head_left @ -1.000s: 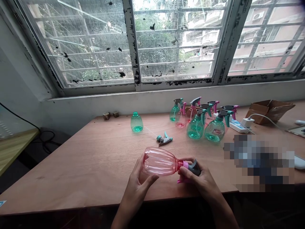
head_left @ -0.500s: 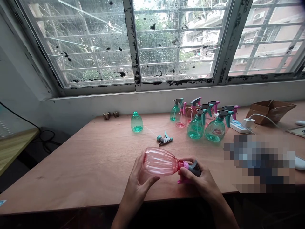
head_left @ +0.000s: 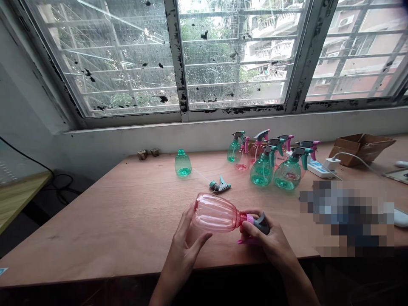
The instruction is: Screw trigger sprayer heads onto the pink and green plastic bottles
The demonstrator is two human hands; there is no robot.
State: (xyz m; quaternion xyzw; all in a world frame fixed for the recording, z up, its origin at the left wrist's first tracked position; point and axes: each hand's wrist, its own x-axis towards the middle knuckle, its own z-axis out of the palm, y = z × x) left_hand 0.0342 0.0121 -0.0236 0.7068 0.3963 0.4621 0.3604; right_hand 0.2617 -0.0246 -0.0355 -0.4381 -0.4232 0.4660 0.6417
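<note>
A clear pink spray bottle (head_left: pixel 218 213) lies nearly level between my hands, above the near part of the table. My right hand (head_left: pixel 269 240) grips its neck, with thumb and fingers around the pink collar below the grey spray head (head_left: pixel 262 223). Cupped at the bottle's base is my left hand (head_left: pixel 183 244); its fingers go behind the base and its thumb stands off underneath. Beyond them, a grey and green spray head (head_left: pixel 219 185) with a thin tube lies loose. A green bottle (head_left: pixel 182 163) without a head stands upright at the back, some liquid inside.
Several green and pink spray bottles (head_left: pixel 262 170) with heads on stand at the back right. Behind them are a white power strip (head_left: pixel 320 169) with a cable and an open cardboard box (head_left: pixel 358 151). Two small brown blocks (head_left: pixel 142 154) sit near the wall. A blurred patch covers the right side.
The base end of the pink spray bottle has risen slightly, so it tilts a little more toward my right hand. Both hands keep their places around it.
</note>
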